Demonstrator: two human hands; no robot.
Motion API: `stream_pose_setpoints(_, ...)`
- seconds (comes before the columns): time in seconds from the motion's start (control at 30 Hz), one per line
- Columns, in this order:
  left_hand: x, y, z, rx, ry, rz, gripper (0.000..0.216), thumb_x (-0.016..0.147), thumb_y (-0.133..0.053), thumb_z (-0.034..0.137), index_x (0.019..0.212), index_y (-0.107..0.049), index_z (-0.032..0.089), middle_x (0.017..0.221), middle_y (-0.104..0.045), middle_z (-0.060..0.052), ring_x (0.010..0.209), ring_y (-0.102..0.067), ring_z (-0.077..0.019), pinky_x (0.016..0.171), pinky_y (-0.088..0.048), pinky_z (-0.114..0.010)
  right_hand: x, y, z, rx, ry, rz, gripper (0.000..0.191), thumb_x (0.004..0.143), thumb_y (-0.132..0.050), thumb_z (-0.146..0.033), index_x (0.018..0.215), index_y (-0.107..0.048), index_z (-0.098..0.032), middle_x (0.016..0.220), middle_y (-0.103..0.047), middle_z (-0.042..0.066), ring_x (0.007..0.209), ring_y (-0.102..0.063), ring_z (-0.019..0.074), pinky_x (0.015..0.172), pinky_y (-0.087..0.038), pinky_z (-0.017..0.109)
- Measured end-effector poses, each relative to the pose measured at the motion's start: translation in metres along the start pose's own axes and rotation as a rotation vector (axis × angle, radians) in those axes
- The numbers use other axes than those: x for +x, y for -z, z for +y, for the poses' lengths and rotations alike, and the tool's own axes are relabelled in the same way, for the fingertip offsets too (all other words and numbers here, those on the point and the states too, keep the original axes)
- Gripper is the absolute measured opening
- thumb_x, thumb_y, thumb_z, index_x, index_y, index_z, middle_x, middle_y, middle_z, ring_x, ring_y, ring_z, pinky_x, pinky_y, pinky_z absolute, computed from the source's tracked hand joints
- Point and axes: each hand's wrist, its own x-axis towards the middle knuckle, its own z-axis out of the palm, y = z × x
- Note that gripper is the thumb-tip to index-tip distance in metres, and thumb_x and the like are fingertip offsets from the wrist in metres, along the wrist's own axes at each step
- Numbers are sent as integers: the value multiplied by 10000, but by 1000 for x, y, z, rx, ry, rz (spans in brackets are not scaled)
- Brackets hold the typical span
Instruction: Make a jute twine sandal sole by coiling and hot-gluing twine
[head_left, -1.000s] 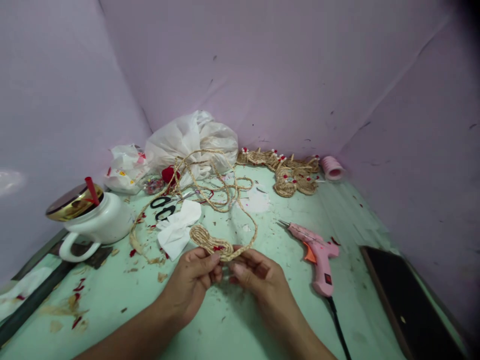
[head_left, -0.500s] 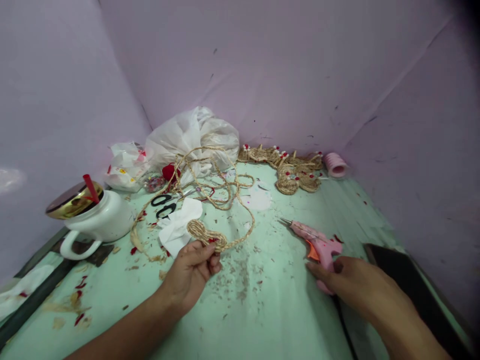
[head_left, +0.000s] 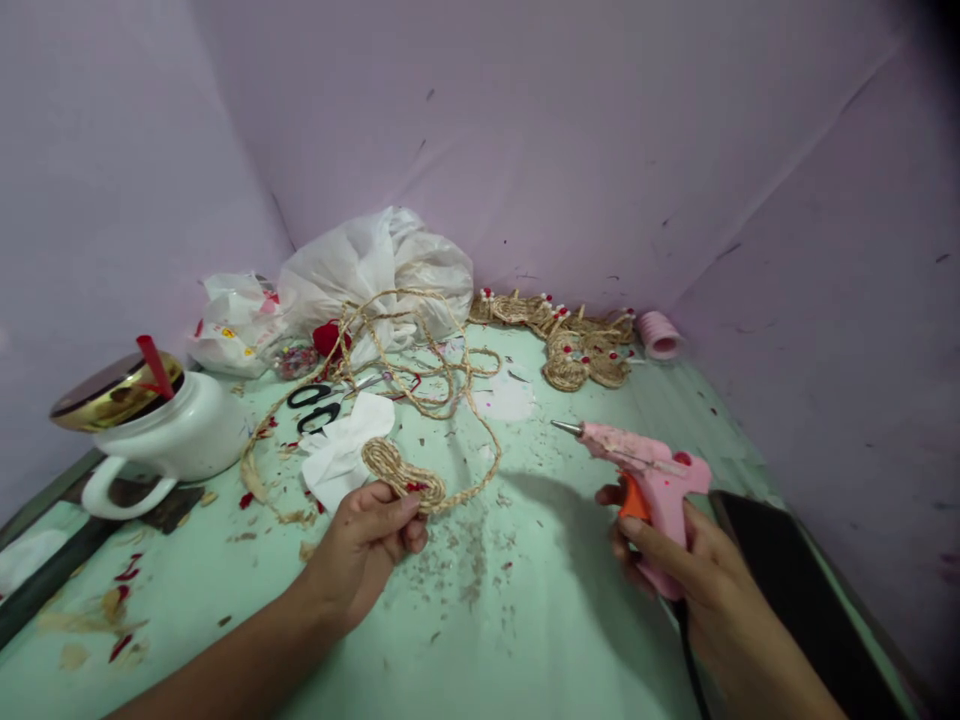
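Pink glue gun (head_left: 645, 455) is filling my right hand (head_left: 705, 572), right of centre; my left hand (head_left: 367, 535) is pinching the braided coil (head_left: 399, 472), lower centre, looking partly wound, its long tail (head_left: 496, 458) lying loose.

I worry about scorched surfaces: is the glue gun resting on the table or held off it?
Held off it: the right hand grips the glue gun, whose shadow lies apart on the table.
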Motion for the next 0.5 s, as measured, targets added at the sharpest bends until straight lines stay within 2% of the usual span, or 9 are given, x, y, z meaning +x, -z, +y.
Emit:
stream_pose_setpoints(0.17, 0, -5, 9, 74, 0, 37, 248, 521, -802, 261, 558, -590, 139, 495, -549, 21, 450, -459, -71, 452, -360, -206, -5, 1, 7, 40, 55, 25, 391, 709, -688, -397, 1028, -595, -193, 685, -586, 18, 520, -468, 123, 420, -337, 224)
stream_pose_setpoints(0.3, 1, -14, 20, 123, 53, 128, 244, 523, -760, 233, 535, -533, 142, 516, -547, 14, 415, -412, -59, 400, -304, -200, -9, 5, 9, -49, 131, 75, 308, 746, -646, -437, 963, -617, -220, 609, -529, 0, 531, -460, 142, 454, -378, 247)
stream_pose_setpoints(0.5, 2, -31, 30, 227, 84, 193, 245, 532, -742, 232, 543, -517, 135, 517, -526, 29, 407, -396, -41, 393, -292, -180, -12, 4, 12, -132, 149, -34, 316, 812, -550, -490, 921, -607, -200, 565, -506, -4, 514, -433, 149, 473, -356, 262)
